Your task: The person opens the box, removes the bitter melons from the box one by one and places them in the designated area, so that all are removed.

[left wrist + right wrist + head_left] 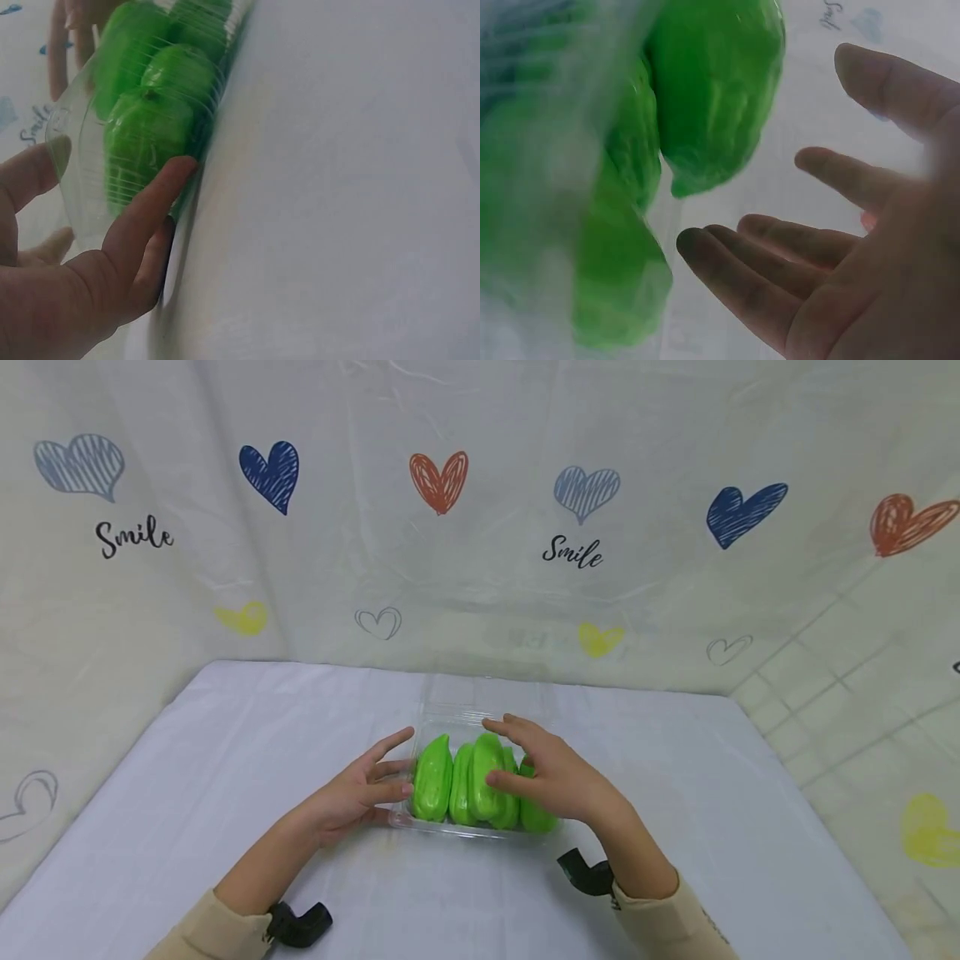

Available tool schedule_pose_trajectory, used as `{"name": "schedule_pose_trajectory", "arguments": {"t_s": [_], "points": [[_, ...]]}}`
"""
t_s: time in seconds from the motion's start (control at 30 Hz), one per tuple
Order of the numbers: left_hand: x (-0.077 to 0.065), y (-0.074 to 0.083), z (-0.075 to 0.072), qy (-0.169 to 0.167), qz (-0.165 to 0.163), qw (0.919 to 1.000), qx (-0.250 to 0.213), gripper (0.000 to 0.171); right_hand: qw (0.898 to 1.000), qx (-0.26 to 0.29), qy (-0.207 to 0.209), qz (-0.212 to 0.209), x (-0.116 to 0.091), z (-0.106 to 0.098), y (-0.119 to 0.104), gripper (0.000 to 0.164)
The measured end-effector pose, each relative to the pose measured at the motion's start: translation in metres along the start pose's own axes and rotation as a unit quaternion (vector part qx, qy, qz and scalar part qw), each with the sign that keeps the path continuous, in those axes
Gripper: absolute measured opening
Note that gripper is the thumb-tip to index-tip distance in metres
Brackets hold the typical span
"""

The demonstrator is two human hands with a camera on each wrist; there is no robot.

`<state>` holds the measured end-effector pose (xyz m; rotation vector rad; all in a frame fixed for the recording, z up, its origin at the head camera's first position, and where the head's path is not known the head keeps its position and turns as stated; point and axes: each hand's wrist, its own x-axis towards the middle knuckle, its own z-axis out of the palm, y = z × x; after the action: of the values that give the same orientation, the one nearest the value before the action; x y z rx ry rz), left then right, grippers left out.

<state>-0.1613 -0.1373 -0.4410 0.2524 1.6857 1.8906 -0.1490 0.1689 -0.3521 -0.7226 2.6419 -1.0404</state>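
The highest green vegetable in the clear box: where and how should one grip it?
Probably around its middle, from above: the highest green vegetable is long and rises above its neighbours, so its upper long sides seem free.

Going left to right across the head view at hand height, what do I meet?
Bare left hand, leftmost glossy green oblong piece, partly covered glossy green piece beside it, glossy green oblong piece overlapping that one, bare right hand.

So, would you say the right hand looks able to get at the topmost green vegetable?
Likely yes: the right hand hovers right beside the topmost green vegetable, with the clear lid folded back behind.
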Motion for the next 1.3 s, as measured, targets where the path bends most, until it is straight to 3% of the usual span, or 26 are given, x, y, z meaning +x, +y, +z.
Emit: {"name": "schedule_pose_trajectory", "arguments": {"t_s": [0.23, 0.63, 1.3], "points": [[0.000, -0.001, 0.000, -0.005, 0.001, 0.9999, 0.014, 0.081, 0.998, -0.053, -0.005, -0.013, 0.004, 0.012, -0.001, 0.058], [0.000, -0.002, -0.002, -0.019, 0.008, 0.9998, 0.004, 0.080, 0.997, -0.071, -0.011, 0.017, 0.007, 0.022, -0.002, 0.054], [0.001, -0.001, -0.001, -0.016, 0.008, 0.9998, 0.003, 0.079, 0.997, -0.071, 0.020, -0.001, 0.008, 0.017, -0.002, 0.049]]}}
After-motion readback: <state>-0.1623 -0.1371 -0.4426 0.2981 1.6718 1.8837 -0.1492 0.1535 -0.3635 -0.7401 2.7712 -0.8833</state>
